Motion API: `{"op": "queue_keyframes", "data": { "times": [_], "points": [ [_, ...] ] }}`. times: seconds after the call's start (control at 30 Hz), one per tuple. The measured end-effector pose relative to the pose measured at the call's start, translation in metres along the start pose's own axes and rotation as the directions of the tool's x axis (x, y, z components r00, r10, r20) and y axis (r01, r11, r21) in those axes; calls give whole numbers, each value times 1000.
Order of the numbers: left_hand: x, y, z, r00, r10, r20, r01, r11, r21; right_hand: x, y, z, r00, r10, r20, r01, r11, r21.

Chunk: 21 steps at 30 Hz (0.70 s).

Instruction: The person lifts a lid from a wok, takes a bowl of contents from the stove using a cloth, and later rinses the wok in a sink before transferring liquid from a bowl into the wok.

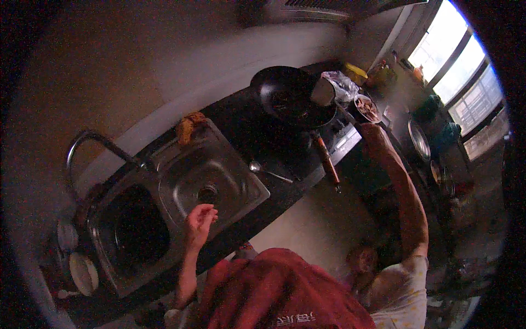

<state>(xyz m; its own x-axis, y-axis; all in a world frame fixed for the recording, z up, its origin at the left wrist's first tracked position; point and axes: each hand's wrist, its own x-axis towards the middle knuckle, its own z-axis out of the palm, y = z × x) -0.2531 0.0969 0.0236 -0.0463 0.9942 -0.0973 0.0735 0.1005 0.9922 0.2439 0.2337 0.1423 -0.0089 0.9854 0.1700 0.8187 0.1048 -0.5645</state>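
Note:
My left hand (201, 218) hovers at the near side of the right steel sink basin (234, 181), its fingers loosely curled and nothing visible in them. My right hand (371, 132) grips the handle of a metal spatula (323, 92), whose broad blade is over the right part of a black wok (283, 92). The wok's contents are too dark to tell. Just beyond my right hand stands a white bowl of sliced food, perhaps meat (367, 108), beside a crumpled clear plastic bag (342, 84). The wok's wooden handle (327, 162) points towards me.
A metal spoon (269, 172) lies on the black counter between sink and wok. A curved faucet (102, 140) rises behind the sinks, near an orange-brown cloth (191, 127). The left basin (139, 226) is dark. A round metal lid or pan (419, 140) stands at right.

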Motion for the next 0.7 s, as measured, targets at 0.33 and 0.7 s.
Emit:
{"op": "queue_keyframes", "data": {
  "times": [0.33, 0.7],
  "points": [
    [17, 4, 35, 999, 2, -47, 0, 999, 35, 69, 2, -19, 927, 216, 307, -226, 974, -2],
    [40, 18, 85, 974, -117, -192, 116, 993, -17, 115, 54, -18, 821, 54, 568, -322, 866, 382]
  ]
}}
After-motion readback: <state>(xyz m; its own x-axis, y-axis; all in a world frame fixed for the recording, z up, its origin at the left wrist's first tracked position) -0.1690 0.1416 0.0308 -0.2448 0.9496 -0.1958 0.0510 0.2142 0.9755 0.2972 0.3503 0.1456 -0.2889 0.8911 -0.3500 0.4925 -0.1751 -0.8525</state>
